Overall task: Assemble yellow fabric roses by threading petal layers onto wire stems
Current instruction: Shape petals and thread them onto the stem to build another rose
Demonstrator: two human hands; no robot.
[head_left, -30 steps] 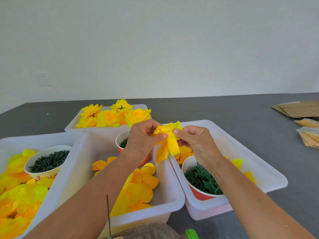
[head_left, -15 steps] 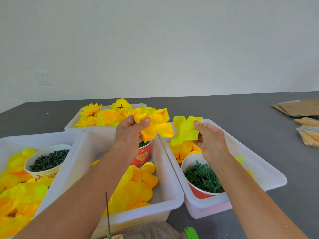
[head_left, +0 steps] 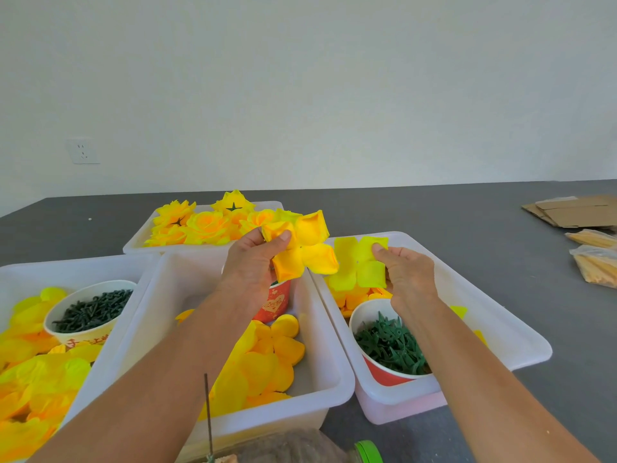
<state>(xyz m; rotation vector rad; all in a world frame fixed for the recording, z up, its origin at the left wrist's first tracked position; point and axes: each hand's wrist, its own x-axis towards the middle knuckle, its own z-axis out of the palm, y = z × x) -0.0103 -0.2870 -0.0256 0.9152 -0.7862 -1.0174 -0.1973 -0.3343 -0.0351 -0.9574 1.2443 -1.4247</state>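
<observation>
Head view: orange-yellow petal layer (head_left: 302,248) pinched in left hand (head_left: 250,269), lemon-yellow layer (head_left: 360,264) in right hand (head_left: 409,277).

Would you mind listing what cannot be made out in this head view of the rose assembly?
- Middle red cup: its contents and most of its body are hidden behind the left hand and the orange-yellow petal layer.
- Wire stem: its base runs off the bottom edge.
- Right hand: its fingers are hidden behind the lemon-yellow petal layer.
- Left bin: cut off by the left edge.
</observation>
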